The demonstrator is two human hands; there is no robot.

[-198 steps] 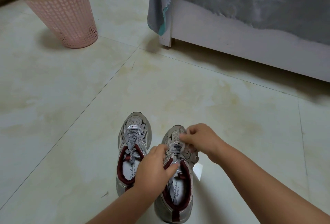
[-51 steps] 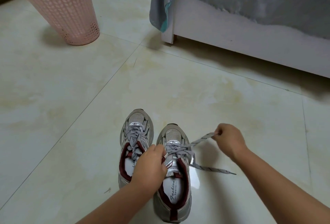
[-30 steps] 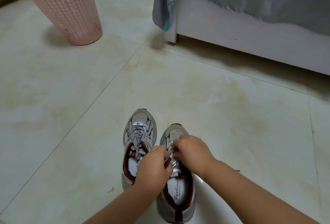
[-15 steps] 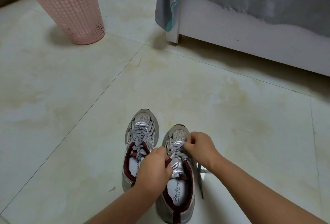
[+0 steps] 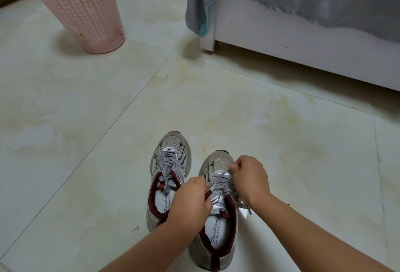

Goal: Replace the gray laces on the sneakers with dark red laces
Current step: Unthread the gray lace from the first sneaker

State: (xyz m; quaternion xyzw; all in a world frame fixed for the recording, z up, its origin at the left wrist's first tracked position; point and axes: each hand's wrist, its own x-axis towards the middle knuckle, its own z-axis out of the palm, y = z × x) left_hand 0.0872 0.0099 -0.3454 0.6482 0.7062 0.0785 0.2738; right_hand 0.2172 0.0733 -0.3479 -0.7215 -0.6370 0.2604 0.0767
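Observation:
Two grey sneakers with dark red lining stand side by side on the floor, toes pointing away. The left sneaker (image 5: 167, 159) keeps its gray lace tied in a bow. On the right sneaker (image 5: 216, 228) the gray lace (image 5: 219, 179) is loosened across the upper eyelets. My left hand (image 5: 190, 200) grips this shoe at its left collar beside the tongue. My right hand (image 5: 249, 177) pinches the gray lace near the toe-end eyelets on the shoe's right side. A loose lace end (image 5: 246, 205) trails beside the shoe under my right wrist. No dark red laces show.
A pink perforated basket (image 5: 86, 11) stands at the back left. A white bed frame (image 5: 303, 50) with a grey blanket (image 5: 201, 3) hanging over its corner runs along the back right. Pale tiled floor (image 5: 86, 131) surrounds the shoes.
My right hand pulled a lace end out to the right, came back to the shoe, and now pinches the lace nearer the toe. My left hand stays on the shoe's collar.

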